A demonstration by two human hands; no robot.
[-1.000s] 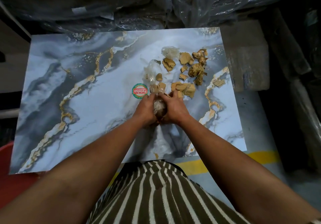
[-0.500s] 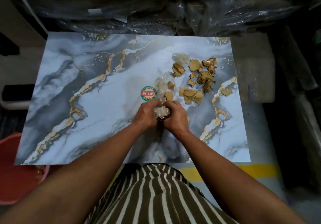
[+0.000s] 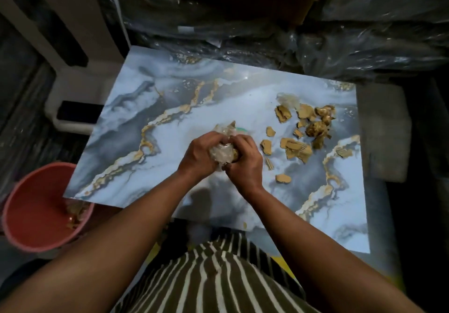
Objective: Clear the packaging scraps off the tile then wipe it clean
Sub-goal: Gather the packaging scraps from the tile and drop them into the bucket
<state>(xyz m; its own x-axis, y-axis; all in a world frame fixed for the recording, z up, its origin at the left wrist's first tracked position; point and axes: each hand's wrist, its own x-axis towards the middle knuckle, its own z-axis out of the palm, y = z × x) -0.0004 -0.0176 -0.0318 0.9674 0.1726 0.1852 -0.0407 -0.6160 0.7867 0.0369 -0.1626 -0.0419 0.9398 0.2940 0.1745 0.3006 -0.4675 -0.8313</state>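
Both hands, left hand [image 3: 198,157] and right hand [image 3: 244,164], are pressing together around a crumpled plastic wad [image 3: 222,153], and springy film is risking dropping cardboard scraps [image 3: 295,146] back onto the marble tile [image 3: 136,128].

Blue-grey marbled tile [image 3: 170,108] with gold veins, tan cardboard scraps [image 3: 295,146], pink bucket [image 3: 36,205]

Bare tile [image 3: 150,128] left of hands; cardboard scraps [image 3: 295,146] crowding right, perhaps loosely.

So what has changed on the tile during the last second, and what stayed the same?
Both hands, left hand and right hand, gathered the clear plastic wrap off the tile into a tighter wad between them. The cardboard scraps to the right stayed put.
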